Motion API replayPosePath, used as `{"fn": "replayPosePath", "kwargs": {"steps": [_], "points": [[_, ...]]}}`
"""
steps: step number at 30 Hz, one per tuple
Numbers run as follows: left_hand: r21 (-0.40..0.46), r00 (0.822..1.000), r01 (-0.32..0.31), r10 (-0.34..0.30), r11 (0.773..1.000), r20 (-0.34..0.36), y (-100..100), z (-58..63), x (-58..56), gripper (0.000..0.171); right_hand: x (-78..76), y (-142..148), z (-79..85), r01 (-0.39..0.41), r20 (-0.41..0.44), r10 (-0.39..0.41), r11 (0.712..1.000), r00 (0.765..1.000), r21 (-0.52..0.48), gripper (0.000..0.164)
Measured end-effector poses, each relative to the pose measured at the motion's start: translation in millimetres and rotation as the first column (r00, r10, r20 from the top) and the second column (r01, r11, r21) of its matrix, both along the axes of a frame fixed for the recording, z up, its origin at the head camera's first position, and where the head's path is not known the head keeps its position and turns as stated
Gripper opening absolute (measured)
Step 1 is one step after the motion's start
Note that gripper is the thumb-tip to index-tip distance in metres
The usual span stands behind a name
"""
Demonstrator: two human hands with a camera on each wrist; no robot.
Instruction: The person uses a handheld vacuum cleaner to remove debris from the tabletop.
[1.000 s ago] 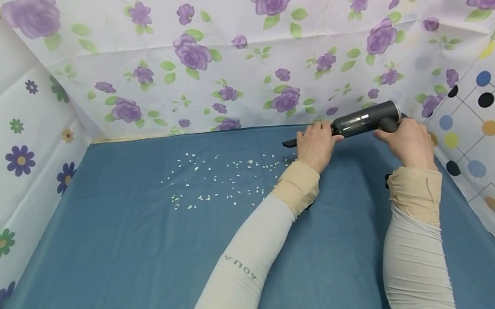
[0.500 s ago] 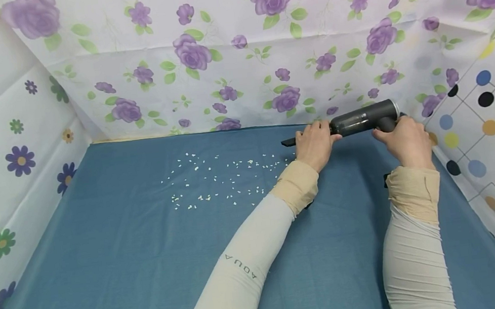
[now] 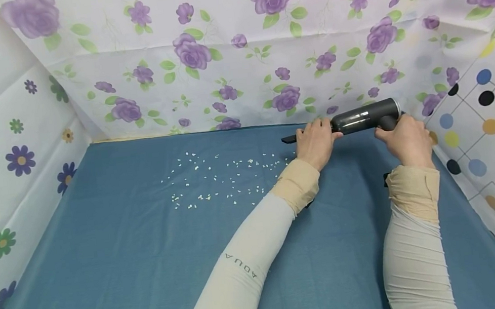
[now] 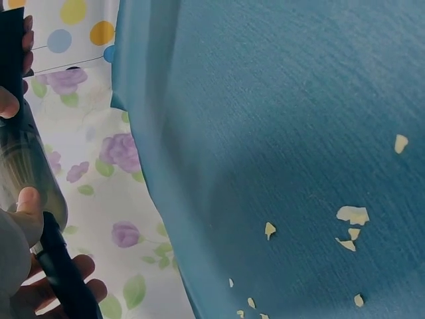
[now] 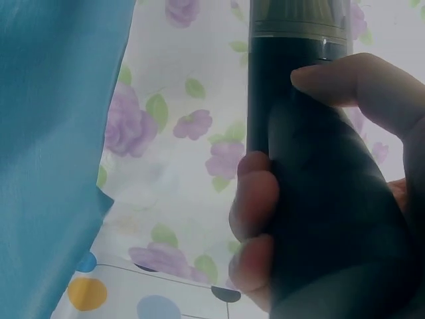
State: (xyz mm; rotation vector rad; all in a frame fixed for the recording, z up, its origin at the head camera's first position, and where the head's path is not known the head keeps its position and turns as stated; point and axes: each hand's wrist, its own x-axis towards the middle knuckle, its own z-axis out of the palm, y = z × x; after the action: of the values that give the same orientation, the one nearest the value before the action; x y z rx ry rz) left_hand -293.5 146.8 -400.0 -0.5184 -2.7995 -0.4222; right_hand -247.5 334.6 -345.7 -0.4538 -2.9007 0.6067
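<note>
A dark handheld vacuum cleaner [image 3: 360, 118] with a clear dust cup is held level above the far right of the blue cloth. My right hand [image 3: 409, 142] grips its handle; in the right wrist view the fingers [image 5: 255, 196] wrap the dark body, thumb near the cup. At the front end, my left hand [image 3: 315, 144] holds the slim black nozzle [image 4: 64, 269], thumb and fingers on either side of it. The nozzle's tip sticks out leftward past that hand. Pale flakes [image 4: 353, 214] lie scattered on the cloth left of the nozzle, some hidden behind the left forearm.
The blue cloth [image 3: 116, 251] covers the whole work surface. A purple-flowered sheet [image 3: 239, 84] rises along the back edge, close behind the vacuum. A dotted sheet [image 3: 478, 169] stands on the right, near the right hand, and a daisy-patterned one [image 3: 23, 200] on the left.
The vacuum and both hands have shifted only very slightly, with the nozzle tip a touch higher. Both grips stay the same, and the flakes have not visibly moved.
</note>
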Motion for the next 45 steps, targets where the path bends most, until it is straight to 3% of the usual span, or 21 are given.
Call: {"fn": "replayPosePath", "kwargs": {"steps": [6, 27, 33, 45], "points": [[-0.012, 1.000, -0.002, 0.002, 1.000, 0.006, -0.5, 1.4, 0.7, 0.049, -1.6, 2.9, -2.0, -0.007, 0.043, 0.008, 1.000, 0.999, -0.023, 0.067], [0.000, 1.000, -0.003, 0.003, 1.000, -0.004, 1.8, -4.1, -1.4, 0.049, -0.7, 4.3, -0.5, -0.002, 0.079, 0.009, 0.997, 0.997, -0.081, 0.065], [-0.005, 1.000, -0.011, 0.011, 1.000, -0.010, 1.3, -2.7, -0.8, 0.049, 0.0, 5.3, -0.2, -0.009, 0.080, 0.016, 0.997, 0.997, -0.081, 0.072], [0.014, 1.000, -0.007, 0.007, 1.000, 0.025, -0.3, -0.2, 0.8, 0.051, 0.6, 4.5, 0.3, -0.024, 0.069, 0.029, 0.996, 0.997, -0.080, 0.072]]}}
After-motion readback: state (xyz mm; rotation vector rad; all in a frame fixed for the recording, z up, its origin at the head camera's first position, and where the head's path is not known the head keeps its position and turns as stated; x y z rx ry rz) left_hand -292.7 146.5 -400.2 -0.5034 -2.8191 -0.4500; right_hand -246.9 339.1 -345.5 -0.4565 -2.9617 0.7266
